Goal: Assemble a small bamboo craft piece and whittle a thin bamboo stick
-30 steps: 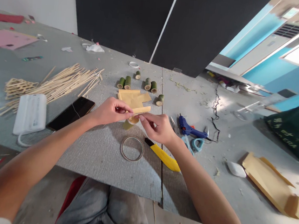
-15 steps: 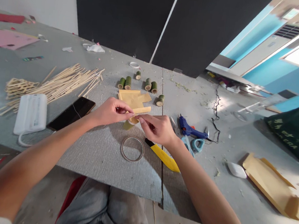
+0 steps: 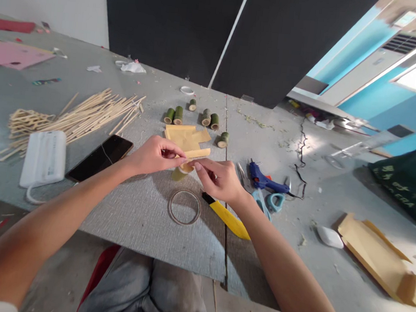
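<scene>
Sitting with grey jeans (image 3: 147, 292) tucked close to the table (image 3: 131, 227), the person leans both forearms in. Nearest on the top lie a thin tape ring (image 3: 169, 207) and, to its right, a yellow knife (image 3: 229, 219) with a black end. Just beyond the ring stands a small yellowish-green cup-like piece (image 3: 180, 174), its rim at the fingertips. The left hand (image 3: 156, 157) has thumb and forefinger drawn nearly together above it; the right hand (image 3: 218, 176) is curled, its forefinger reaching to the rim. Whether either clamps anything, I can't tell from where I stand. I'd judge the step in hand to be fine fingertip work at that rim; the next move seems to call for a steady left hand and a light right touch, with so little room between them. A folded paper strip (image 3: 199, 152) lies just past the fingers, a flat brown paper (image 3: 184, 135) behind it. Farther back, cut bamboo pieces (image 3: 214, 122) lie scattered, then a white ring (image 3: 187, 90), and a tall black panel (image 3: 176, 25).
</scene>
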Motion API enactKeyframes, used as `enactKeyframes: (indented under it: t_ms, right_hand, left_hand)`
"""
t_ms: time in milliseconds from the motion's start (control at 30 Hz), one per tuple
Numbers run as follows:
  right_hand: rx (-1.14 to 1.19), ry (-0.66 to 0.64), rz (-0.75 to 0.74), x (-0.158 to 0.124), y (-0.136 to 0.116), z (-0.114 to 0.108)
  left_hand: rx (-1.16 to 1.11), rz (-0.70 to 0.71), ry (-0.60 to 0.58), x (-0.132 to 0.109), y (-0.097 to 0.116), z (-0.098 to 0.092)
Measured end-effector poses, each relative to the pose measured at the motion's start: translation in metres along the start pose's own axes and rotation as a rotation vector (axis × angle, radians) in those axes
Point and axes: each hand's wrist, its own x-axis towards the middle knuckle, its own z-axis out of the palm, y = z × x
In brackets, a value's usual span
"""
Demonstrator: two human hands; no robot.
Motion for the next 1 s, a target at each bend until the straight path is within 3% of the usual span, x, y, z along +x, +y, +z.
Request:
enactKeyframes:
  t_ms: [400, 1000]
  right_hand:
    - [-0.044, 0.117, -0.003, -0.0004, 0.0006, -0.0017]
    - [-0.043, 0.068, -0.036, -0.0009, 0.0, -0.0018]
  left_hand:
    - [-0.073, -0.049, 0.002, -0.0019, 0.0063, 0.0065]
    - [-0.004, 0.008, 0.008, -0.0018, -0.0015, 0.0007]
